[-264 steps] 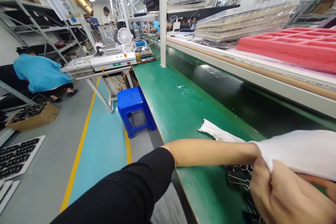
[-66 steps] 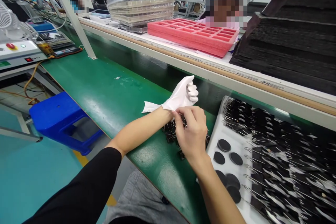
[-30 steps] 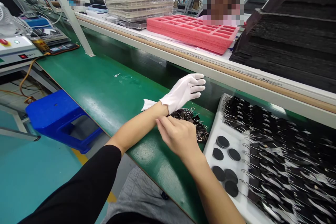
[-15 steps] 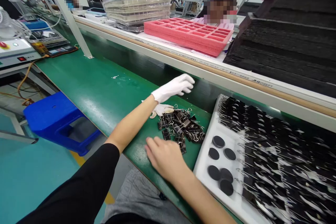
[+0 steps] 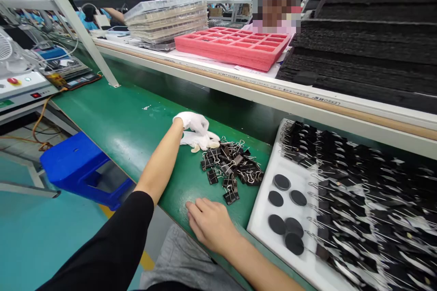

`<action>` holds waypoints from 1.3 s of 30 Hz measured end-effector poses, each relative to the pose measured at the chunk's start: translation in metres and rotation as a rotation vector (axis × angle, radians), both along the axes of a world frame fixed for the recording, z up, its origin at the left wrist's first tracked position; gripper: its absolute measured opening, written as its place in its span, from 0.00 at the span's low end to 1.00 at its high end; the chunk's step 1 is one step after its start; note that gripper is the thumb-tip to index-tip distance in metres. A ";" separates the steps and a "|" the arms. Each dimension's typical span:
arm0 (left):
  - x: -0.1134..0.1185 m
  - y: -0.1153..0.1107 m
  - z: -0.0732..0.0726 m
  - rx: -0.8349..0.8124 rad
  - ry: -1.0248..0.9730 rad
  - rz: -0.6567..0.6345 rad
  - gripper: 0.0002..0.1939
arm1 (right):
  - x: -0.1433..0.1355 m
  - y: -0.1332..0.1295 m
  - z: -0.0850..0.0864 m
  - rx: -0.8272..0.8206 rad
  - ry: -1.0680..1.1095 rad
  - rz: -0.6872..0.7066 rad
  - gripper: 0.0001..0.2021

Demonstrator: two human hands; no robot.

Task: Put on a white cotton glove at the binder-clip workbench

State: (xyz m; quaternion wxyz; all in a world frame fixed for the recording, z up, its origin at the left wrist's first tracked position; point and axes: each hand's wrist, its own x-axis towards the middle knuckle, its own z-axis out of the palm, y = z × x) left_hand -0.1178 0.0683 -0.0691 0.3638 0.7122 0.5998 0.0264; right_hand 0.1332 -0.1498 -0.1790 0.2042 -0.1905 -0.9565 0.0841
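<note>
The gloved left hand (image 5: 193, 122), bent over one loose glove (image 5: 200, 141) on the green bench (image 5: 136, 127) — whether gripping, I cannot tell — should pinch only cloth, while the bare right hand (image 5: 212, 223), half-curled, its palm hidden, should avoid the binder clips (image 5: 235, 163), too tangled to count, left of six visible discs (image 5: 294, 243) on one white tray (image 5: 261, 211).

A white-gloved left hand (image 5: 195, 121) touches a loose white glove (image 5: 200, 141) on a green bench (image 5: 136, 120); the bare right hand (image 5: 213, 224) rests near the bench's edge; a pile of black binder clips (image 5: 235, 167) lies just beside a white tray (image 5: 260, 213) bearing 6 black discs (image 5: 298, 198).
</note>
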 end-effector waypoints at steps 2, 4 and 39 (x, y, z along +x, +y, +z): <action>-0.007 -0.006 0.012 0.073 -0.110 0.051 0.15 | 0.001 0.000 -0.001 -0.025 0.004 0.009 0.08; -0.012 -0.013 0.027 0.194 -0.184 0.102 0.16 | 0.001 -0.001 0.000 -0.089 0.023 0.005 0.09; 0.106 -0.056 0.054 0.305 -0.868 0.010 0.23 | 0.086 0.136 0.144 -1.084 1.123 -0.627 0.10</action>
